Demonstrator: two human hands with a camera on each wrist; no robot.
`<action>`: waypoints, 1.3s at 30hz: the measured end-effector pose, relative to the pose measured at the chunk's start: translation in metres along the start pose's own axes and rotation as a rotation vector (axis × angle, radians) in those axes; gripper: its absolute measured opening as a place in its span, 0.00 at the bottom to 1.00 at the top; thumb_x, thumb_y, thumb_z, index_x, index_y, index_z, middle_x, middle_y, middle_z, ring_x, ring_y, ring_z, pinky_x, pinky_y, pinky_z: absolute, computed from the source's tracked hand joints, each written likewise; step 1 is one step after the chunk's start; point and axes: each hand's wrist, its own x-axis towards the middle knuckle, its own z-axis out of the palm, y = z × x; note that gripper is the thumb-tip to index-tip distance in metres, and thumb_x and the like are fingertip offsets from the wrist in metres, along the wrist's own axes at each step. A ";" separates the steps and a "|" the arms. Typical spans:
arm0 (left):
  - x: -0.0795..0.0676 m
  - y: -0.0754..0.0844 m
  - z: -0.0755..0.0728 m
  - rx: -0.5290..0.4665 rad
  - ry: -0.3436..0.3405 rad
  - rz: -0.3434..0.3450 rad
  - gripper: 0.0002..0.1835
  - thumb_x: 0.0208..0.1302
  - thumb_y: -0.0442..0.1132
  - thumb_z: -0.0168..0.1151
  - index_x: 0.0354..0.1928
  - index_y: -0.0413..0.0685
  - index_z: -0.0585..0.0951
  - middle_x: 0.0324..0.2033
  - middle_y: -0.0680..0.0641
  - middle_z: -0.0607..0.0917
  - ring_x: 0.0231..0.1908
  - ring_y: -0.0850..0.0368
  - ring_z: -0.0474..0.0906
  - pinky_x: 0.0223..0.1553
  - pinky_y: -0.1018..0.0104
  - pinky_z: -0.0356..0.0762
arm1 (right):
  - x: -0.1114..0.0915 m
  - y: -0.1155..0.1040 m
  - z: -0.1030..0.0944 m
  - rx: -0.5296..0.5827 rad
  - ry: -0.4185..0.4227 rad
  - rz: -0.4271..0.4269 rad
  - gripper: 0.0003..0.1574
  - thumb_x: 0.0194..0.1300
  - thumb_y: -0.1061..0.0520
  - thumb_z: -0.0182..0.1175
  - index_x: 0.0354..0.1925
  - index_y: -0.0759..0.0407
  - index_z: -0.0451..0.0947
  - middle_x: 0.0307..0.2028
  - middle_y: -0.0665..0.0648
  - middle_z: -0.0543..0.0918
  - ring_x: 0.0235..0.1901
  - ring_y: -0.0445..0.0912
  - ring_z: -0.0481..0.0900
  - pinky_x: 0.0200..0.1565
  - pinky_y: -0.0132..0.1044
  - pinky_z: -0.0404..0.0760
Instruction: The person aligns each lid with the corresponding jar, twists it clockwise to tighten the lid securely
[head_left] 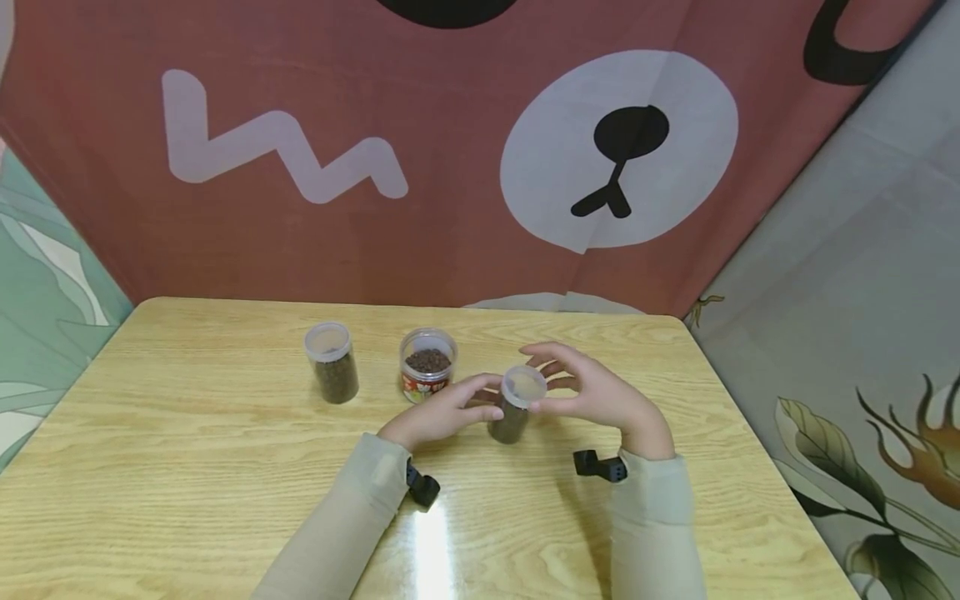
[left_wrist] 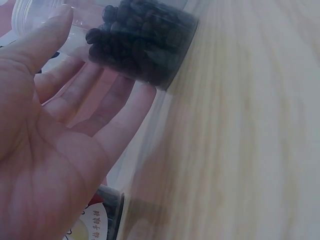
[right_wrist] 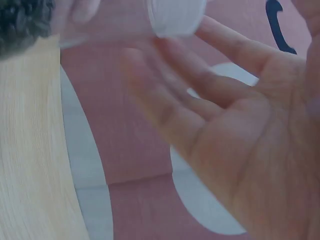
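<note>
A clear plastic jar [head_left: 510,423] with a whitish lid [head_left: 524,385] stands between both hands; dark beans [left_wrist: 142,42] fill its lower part. My left hand [head_left: 448,410] holds the jar from the left, thumb on the near side and fingers behind it. On the right, my right hand [head_left: 592,390] is spread beside the lid, its fingers loosely bent and its thumb close to the jar's side. In the right wrist view, the blurred fingers [right_wrist: 167,107] sit right at the lid's edge.
Behind my left hand is an uncovered jar [head_left: 427,363] of brown bits with a colourful label. Farther left stands another lidded jar [head_left: 334,371] with dark contents. All are on a wooden table [head_left: 187,467], with a patterned cloth [head_left: 450,250] hanging behind.
</note>
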 end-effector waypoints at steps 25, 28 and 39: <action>0.000 0.000 0.000 -0.011 -0.003 -0.003 0.27 0.76 0.41 0.58 0.74 0.50 0.67 0.68 0.47 0.72 0.67 0.48 0.71 0.63 0.57 0.74 | 0.002 0.007 0.001 0.125 -0.038 0.011 0.28 0.65 0.69 0.67 0.61 0.62 0.71 0.58 0.64 0.74 0.52 0.60 0.77 0.51 0.44 0.85; 0.001 -0.001 0.000 -0.008 0.000 -0.006 0.27 0.76 0.42 0.58 0.74 0.51 0.67 0.68 0.48 0.72 0.67 0.49 0.71 0.63 0.57 0.74 | 0.002 0.007 0.001 0.123 -0.031 0.015 0.28 0.64 0.67 0.69 0.59 0.62 0.71 0.57 0.64 0.74 0.52 0.60 0.78 0.50 0.43 0.85; 0.001 -0.002 0.000 -0.010 -0.007 0.000 0.27 0.76 0.42 0.58 0.74 0.52 0.67 0.69 0.48 0.72 0.67 0.49 0.71 0.63 0.57 0.75 | 0.002 0.006 0.001 0.124 -0.022 0.055 0.35 0.65 0.65 0.69 0.66 0.61 0.65 0.58 0.66 0.73 0.53 0.58 0.77 0.52 0.42 0.84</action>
